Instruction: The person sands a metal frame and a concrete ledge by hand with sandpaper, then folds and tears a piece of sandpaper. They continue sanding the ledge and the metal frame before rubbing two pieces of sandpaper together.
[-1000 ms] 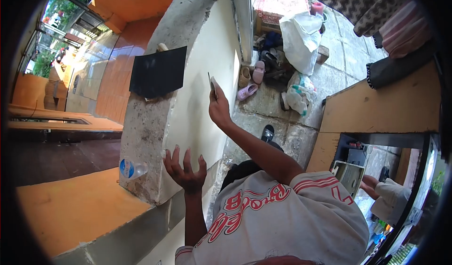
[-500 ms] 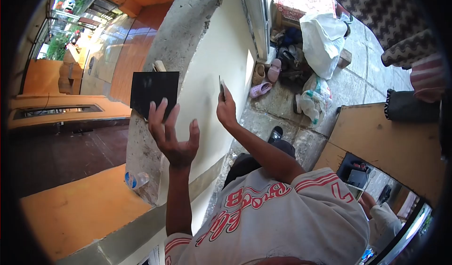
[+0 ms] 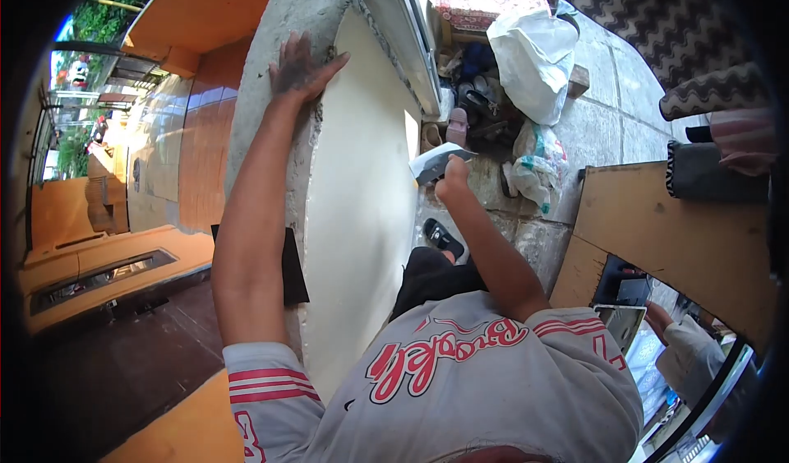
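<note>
My left hand (image 3: 297, 70) lies with spread fingers on the rough concrete top of the low wall (image 3: 267, 23), its thumb toward the pale wall face. My right hand (image 3: 452, 182) grips a flat scraper (image 3: 439, 162) with a shiny, wide blade, held out beside the wall over the floor. Any handle is hidden by the fingers. Under my left forearm a black square board (image 3: 293, 270) rests on the wall's top, mostly covered by the arm. The wall's smooth cream face (image 3: 362, 175) runs between my two arms.
Beyond my right hand are shoes (image 3: 477, 97), a white sack (image 3: 534, 64) and a plastic bag (image 3: 538, 167). A brown wooden panel (image 3: 657, 233) and a mirror-like surface (image 3: 657, 331) stand to the right. A metal frame (image 3: 411, 35) borders the wall's far end.
My left hand has moved from beside the black board forward to the wall's far top and flattened there. My right hand has swung right, turning the scraper's face into view.
</note>
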Available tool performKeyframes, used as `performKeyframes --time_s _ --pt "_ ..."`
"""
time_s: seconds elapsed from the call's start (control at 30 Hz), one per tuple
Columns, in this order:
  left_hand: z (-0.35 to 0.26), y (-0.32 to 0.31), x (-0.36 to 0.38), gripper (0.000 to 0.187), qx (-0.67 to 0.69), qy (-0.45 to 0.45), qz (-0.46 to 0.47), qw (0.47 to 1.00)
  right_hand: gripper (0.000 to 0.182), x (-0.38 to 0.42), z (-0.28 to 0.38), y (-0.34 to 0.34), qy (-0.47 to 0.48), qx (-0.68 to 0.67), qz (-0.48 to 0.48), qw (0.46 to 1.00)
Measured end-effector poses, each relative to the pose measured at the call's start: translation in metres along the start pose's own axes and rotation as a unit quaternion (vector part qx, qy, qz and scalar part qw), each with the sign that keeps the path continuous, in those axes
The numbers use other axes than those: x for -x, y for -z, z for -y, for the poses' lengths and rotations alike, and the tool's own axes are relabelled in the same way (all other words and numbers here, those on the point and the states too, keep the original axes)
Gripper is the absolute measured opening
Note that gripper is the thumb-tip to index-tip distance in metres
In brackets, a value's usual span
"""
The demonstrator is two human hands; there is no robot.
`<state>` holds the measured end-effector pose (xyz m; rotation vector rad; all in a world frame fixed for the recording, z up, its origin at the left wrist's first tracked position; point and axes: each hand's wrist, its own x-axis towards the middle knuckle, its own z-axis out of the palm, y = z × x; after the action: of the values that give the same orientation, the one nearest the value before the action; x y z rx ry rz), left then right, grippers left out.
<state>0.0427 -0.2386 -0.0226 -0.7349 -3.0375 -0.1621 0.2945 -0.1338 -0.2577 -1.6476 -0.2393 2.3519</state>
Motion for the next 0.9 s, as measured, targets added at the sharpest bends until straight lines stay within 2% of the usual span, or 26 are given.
performKeyframes --time_s 0.07,0.13,0.2,0.23,0.33,0.4,0.47,0.5,0.53,0.6,0.63,0.77,0.9 --pt "-0.006 0.003 -0.012 0.108 0.002 -0.005 0.000 1.000 0.031 -0.018 0.014 0.000 -0.016 0.006 -0.007 1.000" --pt "-0.011 -0.001 -0.024 0.106 -0.024 -0.014 -0.041 0.999 0.033 -0.026 0.025 -0.012 -0.045 -0.016 -0.043 0.998" --pt "-0.009 -0.006 -0.033 0.103 -0.024 -0.024 -0.058 0.998 0.035 -0.088 0.016 -0.019 -0.003 -0.054 -0.004 0.999" --pt "-0.008 -0.007 -0.034 0.100 -0.030 -0.033 -0.081 0.996 0.034 -0.103 0.019 -0.033 -0.008 -0.071 -0.005 0.997" --pt "-0.007 -0.006 -0.035 0.103 -0.008 -0.044 -0.077 0.996 0.032 -0.122 0.034 -0.092 -0.043 -0.117 0.032 0.992" --pt "-0.007 -0.007 -0.036 0.102 -0.015 -0.047 -0.080 0.996 0.032 -0.163 0.034 -0.126 -0.039 -0.184 0.044 0.981" --pt "-0.007 -0.009 -0.036 0.102 -0.018 -0.040 -0.087 0.995 0.033 -0.163 0.043 -0.163 -0.060 -0.103 0.063 0.991" --pt "-0.007 -0.009 -0.036 0.102 -0.019 -0.045 -0.094 0.994 0.035 -0.174 0.043 -0.180 -0.065 -0.165 0.059 0.982" --pt "-0.006 -0.009 -0.036 0.101 -0.019 -0.054 -0.098 0.994 0.035 -0.181 0.043 -0.192 -0.073 -0.163 0.058 0.982" --pt "-0.006 -0.007 -0.036 0.101 -0.019 -0.053 -0.091 0.994 0.037 -0.187 0.053 -0.209 -0.115 -0.251 0.168 0.946" --pt "-0.007 -0.007 -0.036 0.101 -0.013 -0.053 -0.087 0.995 0.037 -0.177 0.059 -0.212 -0.098 -0.213 0.174 0.956" --pt "-0.009 -0.006 -0.038 0.101 -0.015 -0.057 -0.088 0.994 0.037 -0.137 0.065 -0.211 -0.071 -0.258 0.144 0.953" --pt "-0.005 -0.009 -0.035 0.098 -0.025 -0.054 -0.095 0.994 0.037 -0.170 0.066 -0.225 -0.062 -0.191 0.121 0.972"
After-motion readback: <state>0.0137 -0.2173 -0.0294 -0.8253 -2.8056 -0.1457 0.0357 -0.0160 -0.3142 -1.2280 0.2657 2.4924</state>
